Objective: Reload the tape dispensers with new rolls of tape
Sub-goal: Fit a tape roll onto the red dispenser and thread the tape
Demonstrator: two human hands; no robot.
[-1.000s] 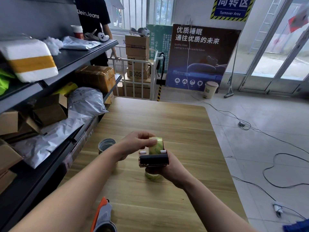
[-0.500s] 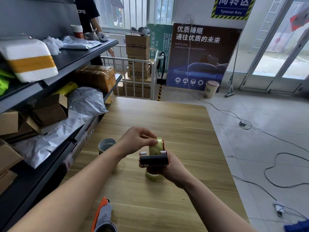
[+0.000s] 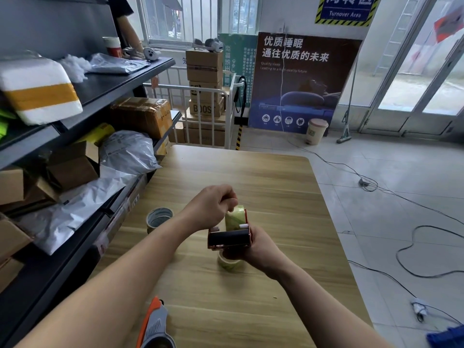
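Above the wooden table (image 3: 263, 177), my right hand (image 3: 261, 249) grips the tape dispenser (image 3: 229, 238) while my left hand (image 3: 213, 204) pinches the tape roll (image 3: 234, 218), whose end probably needs threading next.

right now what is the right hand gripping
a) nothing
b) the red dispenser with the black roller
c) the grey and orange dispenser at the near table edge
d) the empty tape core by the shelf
b: the right hand is wrapped around the red dispenser, held above the table, while the left hand pinches the tape roll loaded in it.
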